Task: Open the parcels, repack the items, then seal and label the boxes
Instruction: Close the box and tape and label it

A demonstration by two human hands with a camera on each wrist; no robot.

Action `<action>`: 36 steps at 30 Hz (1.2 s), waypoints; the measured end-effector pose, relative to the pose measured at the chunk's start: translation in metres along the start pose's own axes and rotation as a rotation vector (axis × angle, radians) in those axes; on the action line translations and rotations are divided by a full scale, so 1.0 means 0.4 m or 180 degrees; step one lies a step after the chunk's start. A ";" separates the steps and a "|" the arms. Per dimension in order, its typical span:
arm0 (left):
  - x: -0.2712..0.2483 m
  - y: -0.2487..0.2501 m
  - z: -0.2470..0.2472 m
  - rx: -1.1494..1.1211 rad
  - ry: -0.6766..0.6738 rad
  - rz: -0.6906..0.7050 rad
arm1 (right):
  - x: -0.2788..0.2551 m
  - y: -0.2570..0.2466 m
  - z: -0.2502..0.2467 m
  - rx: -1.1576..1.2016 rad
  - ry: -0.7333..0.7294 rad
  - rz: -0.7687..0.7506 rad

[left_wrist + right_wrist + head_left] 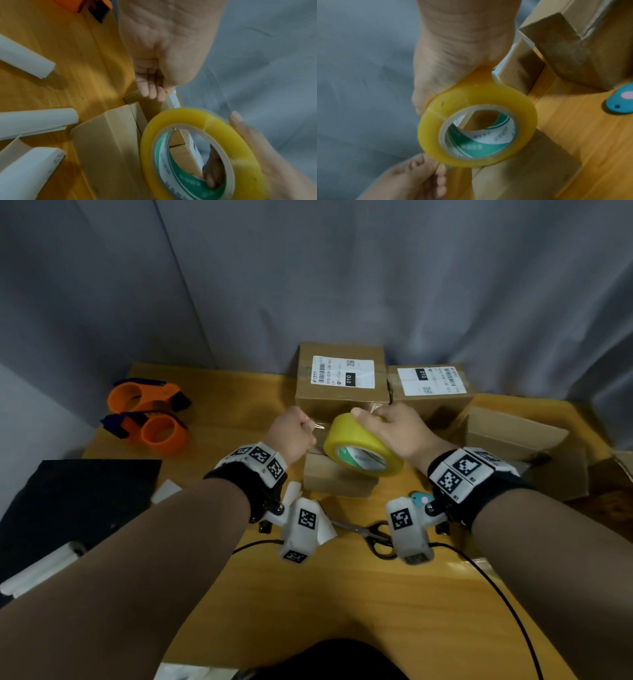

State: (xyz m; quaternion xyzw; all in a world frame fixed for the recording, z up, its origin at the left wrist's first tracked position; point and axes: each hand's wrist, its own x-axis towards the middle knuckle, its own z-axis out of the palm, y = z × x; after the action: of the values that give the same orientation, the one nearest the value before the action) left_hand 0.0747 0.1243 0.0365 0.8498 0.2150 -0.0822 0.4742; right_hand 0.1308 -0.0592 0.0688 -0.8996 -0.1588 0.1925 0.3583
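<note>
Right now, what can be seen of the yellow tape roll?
The tape roll is a thick ring of translucent yellow packing tape on a cardboard core printed green and white inside. It is tilted above the small unlabelled box. The right hand grips its outer rim, and the left hand pinches the clear free end pulled out from it.

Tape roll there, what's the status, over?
Right hand has its grip on the yellow tape roll. Left hand pinches the free tape end. Small box beneath, unsealed. Scissors nearby.
</note>
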 end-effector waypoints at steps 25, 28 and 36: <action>-0.058 0.025 -0.078 -0.0341 0.0460 0.0636 | -0.035 -0.134 -0.082 -0.1870 0.0170 0.0238; -0.053 0.010 -0.068 -0.0351 0.0433 0.0541 | -0.033 -0.123 -0.052 -0.1969 0.0087 0.0291; -0.028 -0.044 -0.027 -0.0446 0.0433 0.0206 | -0.030 -0.086 0.018 -0.2417 0.0039 0.0430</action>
State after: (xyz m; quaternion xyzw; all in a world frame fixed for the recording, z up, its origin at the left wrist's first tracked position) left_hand 0.0563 0.1382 0.0324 0.8247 0.2244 0.0063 0.5192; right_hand 0.1118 -0.0363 0.0911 -0.9778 -0.1570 0.1379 -0.0129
